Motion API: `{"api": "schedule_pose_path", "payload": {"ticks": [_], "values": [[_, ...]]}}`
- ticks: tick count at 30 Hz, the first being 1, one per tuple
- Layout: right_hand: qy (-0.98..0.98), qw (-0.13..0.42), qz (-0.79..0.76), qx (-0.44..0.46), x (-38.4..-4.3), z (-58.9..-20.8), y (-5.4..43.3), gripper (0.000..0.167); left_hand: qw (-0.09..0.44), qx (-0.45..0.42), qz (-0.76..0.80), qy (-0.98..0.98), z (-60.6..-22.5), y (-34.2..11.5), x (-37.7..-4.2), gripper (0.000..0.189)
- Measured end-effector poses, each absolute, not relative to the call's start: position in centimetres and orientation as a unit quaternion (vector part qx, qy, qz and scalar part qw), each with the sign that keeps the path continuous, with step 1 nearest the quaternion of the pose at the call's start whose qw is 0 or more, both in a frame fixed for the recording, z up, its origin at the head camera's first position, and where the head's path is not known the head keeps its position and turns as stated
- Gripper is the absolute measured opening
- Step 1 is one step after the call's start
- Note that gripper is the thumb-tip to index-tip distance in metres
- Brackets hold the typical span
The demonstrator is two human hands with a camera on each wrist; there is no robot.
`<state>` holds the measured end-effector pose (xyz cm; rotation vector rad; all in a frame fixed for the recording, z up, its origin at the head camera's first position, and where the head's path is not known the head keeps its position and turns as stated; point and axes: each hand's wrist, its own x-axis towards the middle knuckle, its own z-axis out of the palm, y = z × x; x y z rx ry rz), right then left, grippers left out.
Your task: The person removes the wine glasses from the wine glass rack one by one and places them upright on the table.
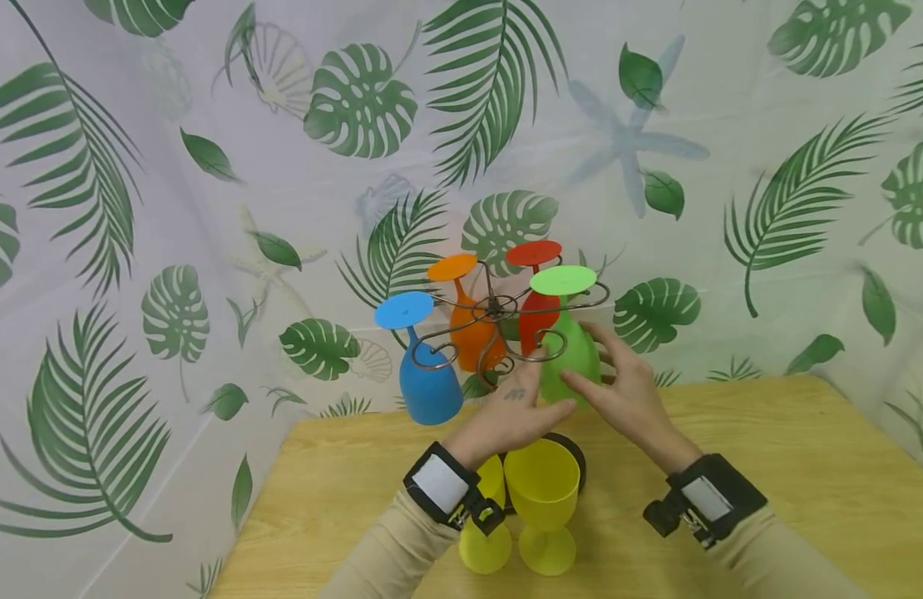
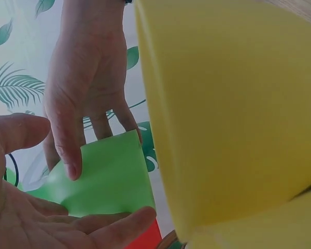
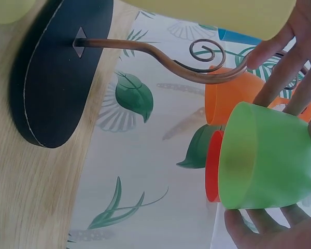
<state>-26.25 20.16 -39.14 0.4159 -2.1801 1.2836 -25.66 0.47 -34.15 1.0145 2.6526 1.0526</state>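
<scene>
A green goblet (image 1: 574, 358) hangs upside down by its foot in a scrolled metal rack (image 1: 495, 308). My right hand (image 1: 634, 395) holds its bowl, thumb on the near side and fingers round the far side. From the left, my left hand (image 1: 510, 416) touches the same bowl with fairly straight fingers; its thumb stands apart from the bowl in the left wrist view. A blue goblet (image 1: 430, 387), an orange goblet (image 1: 472, 333) and a red goblet (image 1: 536, 320) also hang inverted in the rack.
Two yellow goblets (image 1: 544, 482) stand upright in front of the rack, just below my forearms. The rack's black base (image 3: 57, 78) rests on the wooden table (image 1: 731, 466). A leaf-patterned cloth (image 1: 656, 249) hangs behind.
</scene>
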Motion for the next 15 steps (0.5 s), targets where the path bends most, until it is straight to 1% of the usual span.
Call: {"api": "schedule_pose_path", "payload": {"ticks": [11, 15], "values": [[-0.812, 0.299, 0.476, 0.157, -26.23, -38.72, 20.58, 0.068, 0.037, 0.348, 0.337, 0.874, -33.71, 1.43, -26.16, 0.084], [-0.816, 0.291, 0.475, 0.153, -26.2, -38.71, 20.63, 0.069, 0.047, 0.341, 0.356, 0.869, -33.82, 1.55, -26.29, 0.084]]}}
